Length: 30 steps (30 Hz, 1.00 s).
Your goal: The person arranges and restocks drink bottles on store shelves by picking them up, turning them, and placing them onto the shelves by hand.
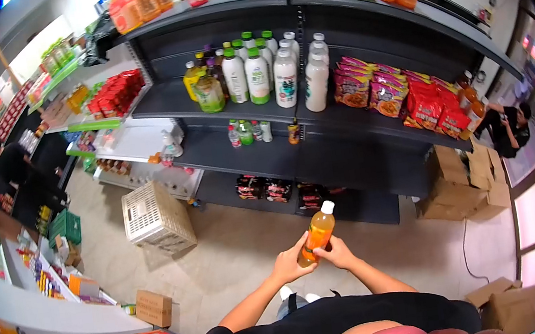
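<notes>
An orange-labelled bottle (pixel 319 233) with a white cap stands tilted between my two hands, low in the middle of the view. My left hand (pixel 291 263) is wrapped round its left side near the base. On its right side, my right hand (pixel 337 253) holds it with the thumb across the label. Beyond the bottle, dark packs (pixel 312 195) lie on the lowest shelf. White bottles with green caps (pixel 257 77) stand upright on the middle shelf, beside white-capped bottles (pixel 317 79). Purple snack bags (pixel 387 92) and red bags (pixel 420 106) are to their right.
A cream crate (pixel 156 217) sits on the floor at left, with a green crate (pixel 64 227) farther off. Open cardboard boxes (pixel 462 183) are at right, and a small carton (pixel 154 307) is at lower left. One person (pixel 508 128) is at right, another (pixel 16 166) at far left.
</notes>
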Tool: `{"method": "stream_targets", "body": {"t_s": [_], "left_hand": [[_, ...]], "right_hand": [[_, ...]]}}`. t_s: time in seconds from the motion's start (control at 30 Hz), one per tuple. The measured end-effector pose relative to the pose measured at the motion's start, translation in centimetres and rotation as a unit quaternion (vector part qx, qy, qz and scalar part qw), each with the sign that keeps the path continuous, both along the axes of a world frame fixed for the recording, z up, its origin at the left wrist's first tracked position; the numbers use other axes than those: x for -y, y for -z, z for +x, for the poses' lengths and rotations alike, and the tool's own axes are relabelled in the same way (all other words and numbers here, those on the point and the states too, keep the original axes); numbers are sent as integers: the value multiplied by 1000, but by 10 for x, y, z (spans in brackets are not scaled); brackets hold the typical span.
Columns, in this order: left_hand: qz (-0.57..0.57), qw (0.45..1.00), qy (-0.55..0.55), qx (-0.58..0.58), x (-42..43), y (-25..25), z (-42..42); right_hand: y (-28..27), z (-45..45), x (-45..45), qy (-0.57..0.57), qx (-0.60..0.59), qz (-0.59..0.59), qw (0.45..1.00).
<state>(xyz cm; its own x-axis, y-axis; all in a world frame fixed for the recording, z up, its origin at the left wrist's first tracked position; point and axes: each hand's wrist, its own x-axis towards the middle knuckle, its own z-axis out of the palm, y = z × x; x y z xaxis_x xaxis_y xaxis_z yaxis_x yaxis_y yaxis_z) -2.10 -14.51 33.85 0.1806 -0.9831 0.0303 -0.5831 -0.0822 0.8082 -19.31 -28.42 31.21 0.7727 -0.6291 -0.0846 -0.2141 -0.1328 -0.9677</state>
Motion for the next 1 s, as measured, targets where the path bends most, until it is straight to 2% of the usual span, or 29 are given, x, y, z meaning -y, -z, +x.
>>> {"method": "stream_targets", "body": {"t_s": [0.1,0.2,0.23,0.3,0.33,0.5,0.57,0.63,0.7,0.77,0.83,0.9,0.93,0.97,1.0], "left_hand": [[-116,992,-14,-52,17,27,6],[-133,990,-11,-47,29,37,7],[-170,985,0,-30,42,40,6],[-226,974,15,1,44,40,-13],[-230,972,26,28,47,35,-24],[-255,954,141,75,81,6,-104],[-260,947,182,49,98,1,-147],[-262,943,204,19,115,-2,-187],[-260,942,212,-20,137,-8,-228],[-279,934,196,-105,166,-19,-265],[-203,944,159,-205,190,-43,-288],[-171,925,150,-305,219,-71,-305],[-192,898,173,-356,233,-83,-313],[-215,867,197,-404,248,-96,-319],[-228,870,209,-385,261,-109,-323]], "right_hand": [[19,2,3,53,41,50,997],[27,-1,3,80,47,112,989],[32,-6,1,94,88,136,982],[22,-28,-1,104,76,133,983],[17,-43,-3,115,118,139,976],[-4,-166,11,119,77,108,984],[-14,-221,17,111,-14,143,983],[-18,-270,25,92,-69,-43,992],[-41,-302,38,110,-37,-136,984],[-71,-320,61,168,76,-120,975],[-82,-329,87,199,205,-123,950],[-114,-333,106,224,234,-138,936],[-119,-339,119,238,183,-277,913],[-110,-341,132,257,228,-246,907],[-103,-343,145,286,240,-260,891]]}}
